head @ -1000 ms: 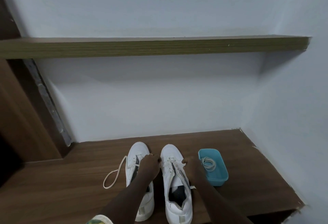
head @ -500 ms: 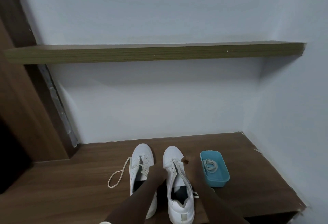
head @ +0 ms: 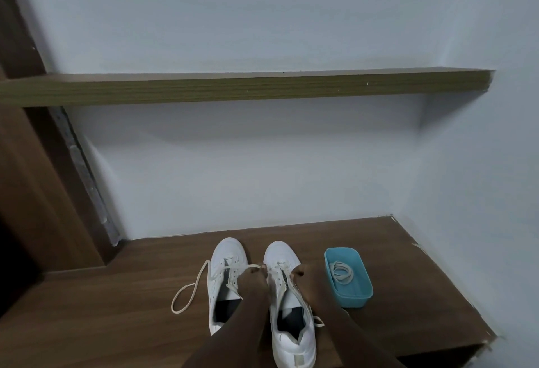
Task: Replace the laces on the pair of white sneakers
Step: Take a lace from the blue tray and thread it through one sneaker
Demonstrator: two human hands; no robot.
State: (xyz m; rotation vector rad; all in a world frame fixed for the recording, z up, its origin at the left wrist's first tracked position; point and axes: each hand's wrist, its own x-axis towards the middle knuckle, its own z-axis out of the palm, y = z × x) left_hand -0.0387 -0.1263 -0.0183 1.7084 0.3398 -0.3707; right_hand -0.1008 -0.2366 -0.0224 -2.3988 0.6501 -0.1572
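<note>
Two white sneakers stand side by side on the wooden shelf, toes toward the wall. The left sneaker (head: 223,273) has its lace mostly out; the loose cream lace (head: 186,292) loops onto the wood at its left. Another stretch of that lace runs from the front eyelets to my left hand (head: 254,281), which pinches it between the shoes. My right hand (head: 308,277) pinches the lace at the right side of the right sneaker (head: 287,309), which is still laced. Both forearms hide parts of the shoes.
A small blue tray (head: 360,294) with coiled laces (head: 341,273) sits just right of the sneakers. The wooden shelf surface (head: 116,309) ends at a front edge on the right. A higher shelf board (head: 262,87) crosses the wall above.
The view has shifted a little to the left. My left hand has drawn a short stretch of lace from the left sneaker toward the gap between the shoes. My right hand stays at the right sneaker.
</note>
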